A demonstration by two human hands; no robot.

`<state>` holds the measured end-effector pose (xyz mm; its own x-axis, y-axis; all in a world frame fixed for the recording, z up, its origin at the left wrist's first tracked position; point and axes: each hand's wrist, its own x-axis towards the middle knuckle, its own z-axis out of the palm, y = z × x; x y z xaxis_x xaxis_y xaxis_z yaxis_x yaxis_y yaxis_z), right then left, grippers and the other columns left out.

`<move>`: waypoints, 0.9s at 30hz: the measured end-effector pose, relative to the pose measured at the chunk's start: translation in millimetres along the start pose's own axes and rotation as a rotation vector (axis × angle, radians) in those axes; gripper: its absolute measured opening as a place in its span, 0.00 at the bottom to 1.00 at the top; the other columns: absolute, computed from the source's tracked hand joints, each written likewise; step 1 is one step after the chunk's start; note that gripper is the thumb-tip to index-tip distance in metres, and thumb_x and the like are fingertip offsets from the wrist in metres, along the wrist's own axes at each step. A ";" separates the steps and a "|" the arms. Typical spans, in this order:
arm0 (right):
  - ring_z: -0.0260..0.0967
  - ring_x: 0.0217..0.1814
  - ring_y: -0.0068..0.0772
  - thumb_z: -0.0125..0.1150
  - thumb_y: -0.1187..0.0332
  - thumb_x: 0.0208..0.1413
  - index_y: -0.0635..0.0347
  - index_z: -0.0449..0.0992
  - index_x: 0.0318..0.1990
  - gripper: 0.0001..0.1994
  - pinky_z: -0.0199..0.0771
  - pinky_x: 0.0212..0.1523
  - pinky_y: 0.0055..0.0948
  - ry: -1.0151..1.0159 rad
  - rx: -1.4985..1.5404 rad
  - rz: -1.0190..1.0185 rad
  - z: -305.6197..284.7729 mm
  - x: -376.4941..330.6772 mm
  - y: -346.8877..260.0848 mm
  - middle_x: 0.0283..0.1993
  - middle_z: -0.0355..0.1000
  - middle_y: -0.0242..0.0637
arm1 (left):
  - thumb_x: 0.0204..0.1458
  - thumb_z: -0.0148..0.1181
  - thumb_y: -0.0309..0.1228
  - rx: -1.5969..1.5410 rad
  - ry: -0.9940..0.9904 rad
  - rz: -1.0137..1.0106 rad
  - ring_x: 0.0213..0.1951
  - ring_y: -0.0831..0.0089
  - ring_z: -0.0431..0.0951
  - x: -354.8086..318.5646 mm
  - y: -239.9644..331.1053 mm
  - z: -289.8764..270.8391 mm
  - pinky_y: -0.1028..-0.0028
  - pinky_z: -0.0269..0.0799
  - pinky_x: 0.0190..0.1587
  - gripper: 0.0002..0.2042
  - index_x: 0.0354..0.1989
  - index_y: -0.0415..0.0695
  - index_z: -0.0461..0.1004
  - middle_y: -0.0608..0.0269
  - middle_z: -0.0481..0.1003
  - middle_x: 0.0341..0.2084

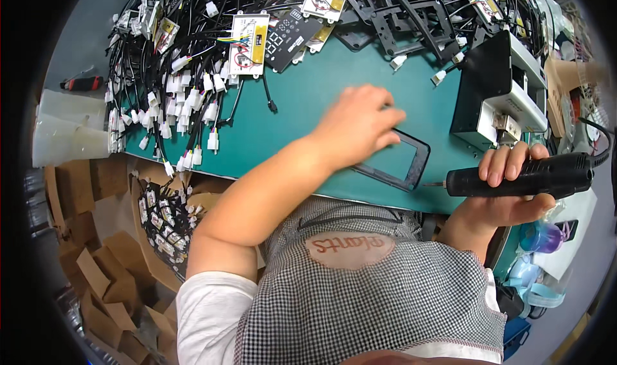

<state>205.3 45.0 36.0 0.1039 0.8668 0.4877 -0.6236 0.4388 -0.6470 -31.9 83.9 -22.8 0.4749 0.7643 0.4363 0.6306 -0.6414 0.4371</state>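
My right hand (508, 178) is wrapped around a black electric screwdriver (524, 177). Its thin bit points left, the tip just beside the corner of a black rectangular plastic frame (421, 165). That frame lies on the green mat near the table's front edge, with a rectangular opening through it. Over the frame's left part is my left hand (360, 120), slightly blurred, fingers bent but apart, with nothing visible in them. It hides that end of the frame, and I cannot tell whether it touches it.
Black cables with white connectors (186, 108) heap at the left, near a white circuit housing (247, 43) and a black display panel (292, 40). More black frames (411, 21) pile up at the back. A black-and-silver box device (498, 88) stands right. Cardboard boxes (112, 281) sit below left.
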 end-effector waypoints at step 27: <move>0.67 0.24 0.32 0.57 0.38 0.52 0.62 0.65 0.54 0.36 0.72 0.26 0.31 0.041 -0.128 -0.194 -20.4 -5.4 -45.9 0.31 0.66 0.39 | 0.49 0.63 0.31 0.882 -0.136 0.031 0.59 0.61 0.63 142.0 -63.5 -165.8 0.66 0.57 0.61 0.21 0.54 0.49 0.69 0.54 0.64 0.59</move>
<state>249.2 25.0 51.1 0.2449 0.7713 0.5875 -0.4857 0.6220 -0.6141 -106.3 221.9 141.8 0.5327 0.7848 0.3168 0.8327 -0.4193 -0.3617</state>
